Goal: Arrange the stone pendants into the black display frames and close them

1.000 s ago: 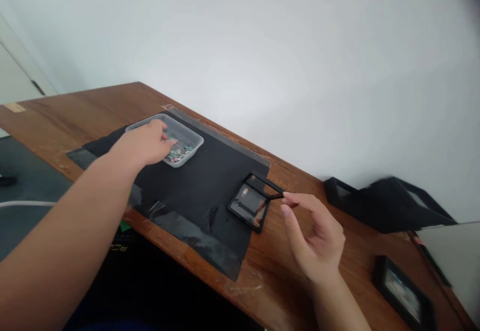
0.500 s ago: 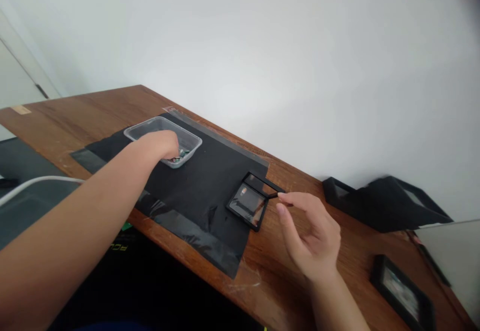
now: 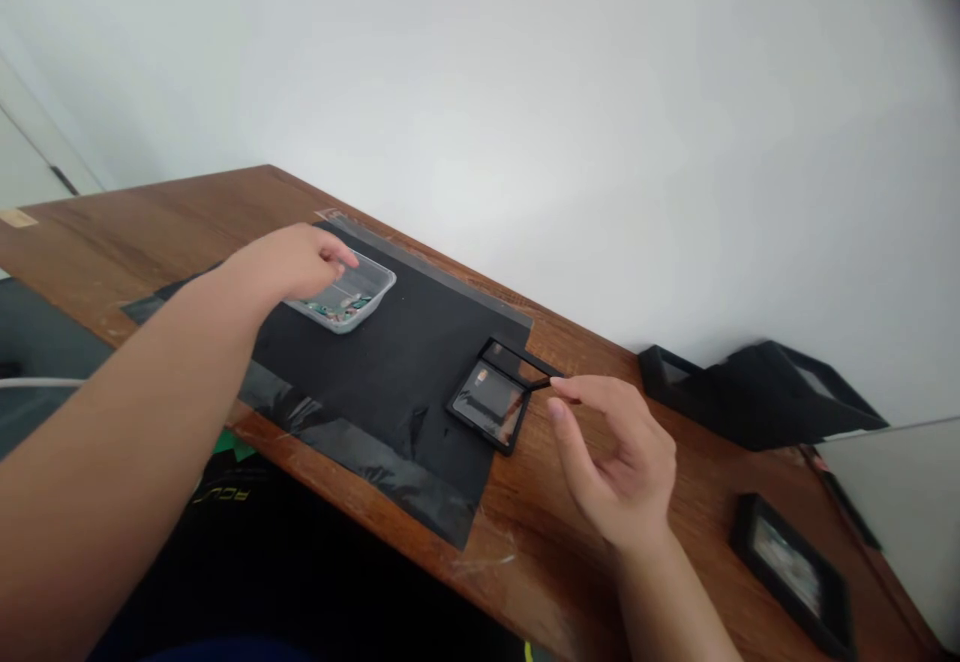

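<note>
My left hand (image 3: pixel 296 260) is just above a clear plastic container (image 3: pixel 382 287), with the fingers curled together. Whatever they hold, if anything, I cannot make out. Small green and silvery pieces (image 3: pixel 341 310) lie in the container's near end. My right hand (image 3: pixel 626 452) is at a black display frame (image 3: pixel 487 404) whose clear lid (image 3: pixel 517 360) stands tilted up. The index fingertip is against the lid's corner and the thumb sits slightly below it. Inside the frame, a small orange and white piece (image 3: pixel 481 377) shows on the clear film.
A black mat (image 3: pixel 375 372) is taped to the wooden table (image 3: pixel 172 207) under the container and frame. Another black frame (image 3: pixel 791 572) lies at the right. Black boxes or frames (image 3: pixel 739 397) stand against the white wall. The table's front edge runs below the mat.
My left hand has lifted out of the container's near end and moved up and left, uncovering the small pieces. My right hand stays at the frame's lid. The view has shifted slightly.
</note>
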Available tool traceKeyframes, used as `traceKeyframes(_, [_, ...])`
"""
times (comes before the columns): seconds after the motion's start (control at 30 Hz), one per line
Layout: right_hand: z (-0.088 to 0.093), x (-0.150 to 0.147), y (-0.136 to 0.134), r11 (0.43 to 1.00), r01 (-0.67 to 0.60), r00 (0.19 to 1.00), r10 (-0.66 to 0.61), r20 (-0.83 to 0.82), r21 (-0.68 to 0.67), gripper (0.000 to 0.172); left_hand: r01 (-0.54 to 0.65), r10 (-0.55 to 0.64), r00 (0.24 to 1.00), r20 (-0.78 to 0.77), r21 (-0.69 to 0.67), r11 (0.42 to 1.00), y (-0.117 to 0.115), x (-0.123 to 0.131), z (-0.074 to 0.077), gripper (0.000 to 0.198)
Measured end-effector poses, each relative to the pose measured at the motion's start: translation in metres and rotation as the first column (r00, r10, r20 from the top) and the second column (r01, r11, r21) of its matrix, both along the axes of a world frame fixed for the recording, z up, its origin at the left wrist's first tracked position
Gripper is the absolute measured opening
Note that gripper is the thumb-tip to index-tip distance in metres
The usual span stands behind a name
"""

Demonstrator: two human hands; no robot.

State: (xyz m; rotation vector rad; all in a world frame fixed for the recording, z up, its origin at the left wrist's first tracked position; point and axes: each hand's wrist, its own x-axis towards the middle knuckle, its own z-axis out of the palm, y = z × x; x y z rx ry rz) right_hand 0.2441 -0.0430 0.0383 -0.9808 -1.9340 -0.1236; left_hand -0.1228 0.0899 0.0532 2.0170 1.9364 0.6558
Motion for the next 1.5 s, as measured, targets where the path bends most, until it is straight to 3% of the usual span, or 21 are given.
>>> traceKeyframes(0.07, [-0.001, 0.001, 0.0, 1.0, 0.008, 1.0, -0.009, -0.009, -0.017, 0.025, -0.103, 0.103, 0.992, 0.069, -0.003, 0.995, -0.018, 0.018, 0.021, 0.028])
traceKeyframes(0.1, [-0.001, 0.001, 0.0, 0.999, 0.012, 1.0, -0.012, -0.014, -0.03, 0.024, -0.106, 0.098, 0.986, 0.135, 0.05, 0.993, -0.028, 0.029, 0.029, 0.027])
traceKeyframes(0.17, [-0.001, 0.001, 0.0, 0.999, 0.014, 1.0, -0.016, -0.021, -0.052, 0.023, -0.08, 0.032, 0.956, 0.291, 0.154, 0.985, -0.049, 0.052, 0.04, 0.023])
traceKeyframes(0.23, [0.0, 0.0, -0.001, 0.998, 0.014, 1.0, -0.016, -0.019, -0.06, 0.023, 0.005, -0.111, 0.891, 0.44, 0.235, 0.972, -0.068, 0.071, 0.042, 0.02])
traceKeyframes(0.3, [0.001, -0.002, -0.003, 0.998, 0.007, 1.0, -0.008, -0.013, -0.058, 0.023, 0.038, -0.207, 0.763, 0.613, 0.278, 0.96, -0.086, 0.087, 0.036, 0.017])
traceKeyframes(0.4, [0.004, -0.004, -0.005, 0.999, -0.02, 1.0, 0.019, -0.007, -0.045, 0.025, 0.164, -0.26, 0.475, 0.84, 0.206, 0.965, -0.105, 0.103, 0.016, 0.016])
traceKeyframes(0.5, [0.005, -0.005, -0.007, 0.998, -0.052, 0.999, 0.052, -0.006, -0.029, 0.026, 0.245, -0.231, 0.329, 0.916, 0.154, 0.957, -0.116, 0.115, -0.009, 0.009])
traceKeyframes(0.63, [0.005, -0.005, -0.006, 0.995, -0.1, 0.994, 0.101, 0.045, -0.014, 0.028, 0.454, -0.258, 0.2, 0.945, 0.144, 0.879, -0.121, 0.127, -0.035, 0.007])
traceKeyframes(0.7, [0.005, -0.005, -0.006, 0.991, -0.137, 0.987, 0.137, 0.09, -0.005, 0.032, 0.491, -0.276, 0.193, 0.941, 0.151, 0.858, -0.121, 0.131, -0.043, 0.008])
traceKeyframes(0.83, [0.005, -0.009, -0.008, 0.974, -0.22, 0.97, 0.223, 0.095, -0.049, 0.038, 0.454, -0.402, 0.255, 0.879, 0.258, 0.853, -0.119, 0.136, -0.047, 0.009])
traceKeyframes(1.03, [0.004, -0.016, -0.014, 0.929, -0.325, 0.945, 0.325, -0.03, -0.176, 0.027, 0.419, -0.59, 0.304, 0.748, 0.452, 0.788, -0.117, 0.139, -0.049, 0.012])
traceKeyframes(1.33, [0.004, -0.023, -0.014, 0.858, -0.317, 0.944, 0.244, -0.223, -0.404, 0.01, 0.447, -0.652, 0.301, 0.696, 0.501, 0.741, -0.105, 0.142, -0.046, 0.013])
traceKeyframes(1.5, [0.003, -0.025, -0.015, 0.812, -0.295, 0.95, 0.191, -0.248, -0.504, 0.004, 0.425, -0.69, 0.32, 0.649, 0.553, 0.717, -0.103, 0.143, -0.05, 0.012])
